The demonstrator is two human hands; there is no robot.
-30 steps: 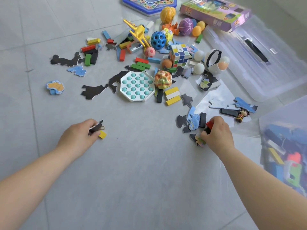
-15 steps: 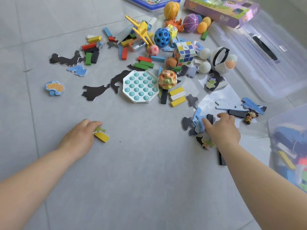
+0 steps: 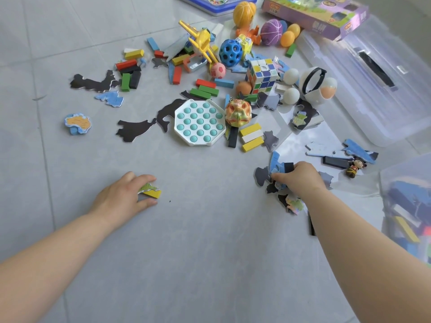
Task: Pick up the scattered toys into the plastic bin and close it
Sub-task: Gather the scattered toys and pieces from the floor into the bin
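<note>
My left hand (image 3: 121, 197) lies on the grey floor and pinches a yellow block (image 3: 154, 194) together with a green map puzzle piece (image 3: 148, 187). My right hand (image 3: 300, 178) reaches into a heap of blue and black puzzle pieces (image 3: 275, 165), its fingers curled round a black block (image 3: 288, 167). The clear plastic bin (image 3: 405, 206), holding several toys, stands at the right edge. Its clear lid (image 3: 363, 73) with a black handle lies flat at the upper right. Scattered toys cover the floor ahead.
Ahead lie a white pop-it board (image 3: 199, 123), a Rubik's cube (image 3: 261, 75), a blue holed ball (image 3: 230, 52), a yellow toy plane (image 3: 201, 41), coloured blocks and black map pieces. A small doll figure (image 3: 354, 167) lies by the bin. A purple box (image 3: 314, 14) rests on the lid.
My right hand let go of the red block and puzzle piece and moved forward onto the blue and black pieces. My left hand shifted its hold on the yellow block and green piece.
</note>
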